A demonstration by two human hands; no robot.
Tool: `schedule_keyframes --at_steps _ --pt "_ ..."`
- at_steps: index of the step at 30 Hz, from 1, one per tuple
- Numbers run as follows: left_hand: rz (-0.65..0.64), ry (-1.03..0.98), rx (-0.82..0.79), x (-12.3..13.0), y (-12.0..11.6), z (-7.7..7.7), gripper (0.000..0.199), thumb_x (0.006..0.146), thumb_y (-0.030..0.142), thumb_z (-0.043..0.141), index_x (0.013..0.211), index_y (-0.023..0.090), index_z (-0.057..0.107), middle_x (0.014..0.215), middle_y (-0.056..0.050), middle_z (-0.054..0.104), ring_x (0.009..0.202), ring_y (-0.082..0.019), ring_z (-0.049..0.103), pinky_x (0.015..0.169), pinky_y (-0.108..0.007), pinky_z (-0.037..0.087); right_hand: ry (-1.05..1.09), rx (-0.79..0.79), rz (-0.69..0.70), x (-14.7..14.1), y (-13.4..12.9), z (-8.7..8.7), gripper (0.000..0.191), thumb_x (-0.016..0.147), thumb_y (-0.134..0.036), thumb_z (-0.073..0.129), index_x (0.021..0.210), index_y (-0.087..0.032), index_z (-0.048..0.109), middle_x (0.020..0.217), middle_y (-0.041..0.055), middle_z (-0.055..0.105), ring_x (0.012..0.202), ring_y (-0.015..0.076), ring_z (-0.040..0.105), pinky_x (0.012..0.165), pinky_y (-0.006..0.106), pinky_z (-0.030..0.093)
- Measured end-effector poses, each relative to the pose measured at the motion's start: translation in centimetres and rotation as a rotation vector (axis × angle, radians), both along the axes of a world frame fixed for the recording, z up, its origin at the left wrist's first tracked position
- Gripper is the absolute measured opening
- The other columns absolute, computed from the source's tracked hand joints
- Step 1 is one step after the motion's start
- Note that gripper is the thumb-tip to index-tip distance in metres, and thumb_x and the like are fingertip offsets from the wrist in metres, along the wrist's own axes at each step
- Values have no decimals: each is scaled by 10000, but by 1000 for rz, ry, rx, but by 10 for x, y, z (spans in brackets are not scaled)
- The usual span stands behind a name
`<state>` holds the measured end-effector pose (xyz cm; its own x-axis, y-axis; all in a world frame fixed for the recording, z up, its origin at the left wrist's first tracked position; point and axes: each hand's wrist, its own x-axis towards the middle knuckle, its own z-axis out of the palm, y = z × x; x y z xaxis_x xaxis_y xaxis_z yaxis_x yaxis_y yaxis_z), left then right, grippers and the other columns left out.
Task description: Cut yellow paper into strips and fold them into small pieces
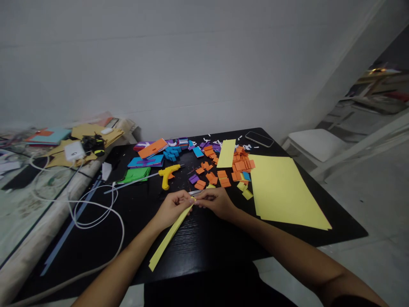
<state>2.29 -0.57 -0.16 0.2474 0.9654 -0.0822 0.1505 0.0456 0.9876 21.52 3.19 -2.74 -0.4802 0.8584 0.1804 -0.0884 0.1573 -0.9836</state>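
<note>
Between thumb and fingers, my left hand (174,208) grips a long yellow paper strip (171,236) near its upper end. The strip slants down toward the front edge of the black table (198,251). My right hand (219,202) is closed too, pinching the strip's tip against the left fingertips. Just behind the fingers lies a shiny metal blade (194,192), mostly hidden. Small folded orange paper pieces (224,181) are scattered beyond the right hand, with yellow pieces (247,194) nearby. A yellow hot glue gun (168,175) rests beyond the left hand.
Large yellow sheets (284,187) cover the table's right side, and a phone (259,139) lies at the back. Blue (145,161) and green paper stacks (136,174) sit at the left. A white cable (123,226) loops along the left side. A white chair (311,145) stands at the right.
</note>
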Motion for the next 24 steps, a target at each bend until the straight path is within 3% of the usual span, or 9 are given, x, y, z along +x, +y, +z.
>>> schedule_keyframes --at_steps 24 --pt "-48 74 4 -3 1 0 326 822 451 697 726 143 644 609 5 644 542 -108 536 541 -207 364 1 -10 35 -1 -1 -4 231 741 -398 801 805 -178 773 694 32 730 583 156 670 619 285 569"
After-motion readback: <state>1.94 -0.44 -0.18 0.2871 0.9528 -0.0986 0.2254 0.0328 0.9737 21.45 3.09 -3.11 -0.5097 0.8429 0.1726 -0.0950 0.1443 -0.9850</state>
